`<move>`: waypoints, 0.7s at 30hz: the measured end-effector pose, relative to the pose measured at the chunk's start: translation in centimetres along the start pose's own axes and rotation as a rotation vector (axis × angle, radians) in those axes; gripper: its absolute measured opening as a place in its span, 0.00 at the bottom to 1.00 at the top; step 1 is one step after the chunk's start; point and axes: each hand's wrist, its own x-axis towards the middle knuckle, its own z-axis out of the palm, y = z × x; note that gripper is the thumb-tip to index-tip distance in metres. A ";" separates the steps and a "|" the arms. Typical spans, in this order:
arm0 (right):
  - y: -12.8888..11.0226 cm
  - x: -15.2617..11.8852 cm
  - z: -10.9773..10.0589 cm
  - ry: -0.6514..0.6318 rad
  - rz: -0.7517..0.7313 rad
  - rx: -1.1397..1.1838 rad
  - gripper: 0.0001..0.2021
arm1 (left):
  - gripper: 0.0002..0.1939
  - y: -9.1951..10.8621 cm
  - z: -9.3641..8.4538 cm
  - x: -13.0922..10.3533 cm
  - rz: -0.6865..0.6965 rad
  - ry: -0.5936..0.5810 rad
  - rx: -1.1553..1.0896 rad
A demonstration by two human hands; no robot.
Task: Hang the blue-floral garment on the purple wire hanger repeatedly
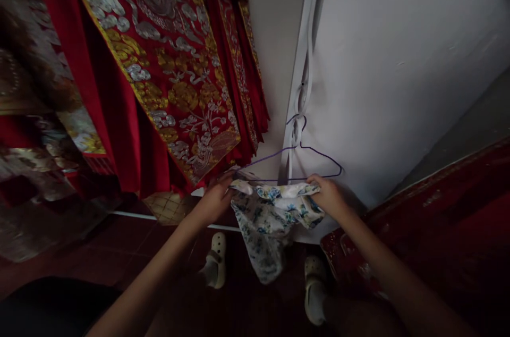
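A white garment with blue and green flowers [271,225] hangs down in front of me, its top edge stretched sideways between my hands. The left end of that edge is pinched in my left hand [218,198]. At the other end, my right hand [327,194] has its fingers closed on the cloth. Just above the garment is a thin purple clothes hanger [324,155], hooked on a twisted white cord [306,68] that runs down the wall edge. The hanger's lower bar passes close behind the garment's top; whether they touch I cannot tell.
Red cloth with gold and silver embroidery [175,60] hangs at the left. A white wall [382,50] rises at the right, above a dark red surface [446,215]. Below are the dark tiled floor [131,238] and my feet in pale clogs [218,246].
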 end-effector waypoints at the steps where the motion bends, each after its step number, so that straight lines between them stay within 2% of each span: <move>1: 0.0 0.0 0.0 0.033 0.009 0.007 0.18 | 0.19 0.5 0.0 0.2 0.006 0.031 -0.019; 4: -0.1 0.6 -0.1 -0.018 0.016 0.076 0.26 | 0.18 1.8 0.2 0.7 0.029 0.071 -0.109; 7: -0.1 1.3 0.4 -0.142 0.002 0.135 0.19 | 0.17 2.2 0.4 1.2 0.026 0.049 -0.227; 9: 0.0 1.3 1.0 -0.155 0.002 0.142 0.15 | 0.15 2.3 0.3 1.7 0.012 0.061 -0.248; 12: -0.3 0.4 1.9 -0.118 0.012 0.117 0.13 | 0.13 3.1 0.0 2.6 0.035 0.091 -0.148; 15: -1.2 -0.7 2.2 -0.137 -0.007 0.065 0.10 | 0.11 5.4 0.1 3.9 0.129 0.085 0.031; 18: -2.6 -1.3 2.1 -0.149 -0.014 -0.028 0.08 | 0.12 8.2 1.2 5.8 0.230 0.045 0.149; 21: -3.5 -2.0 1.6 -0.141 0.004 -0.069 0.08 | 0.19 9.5 2.5 7.9 0.185 0.096 0.150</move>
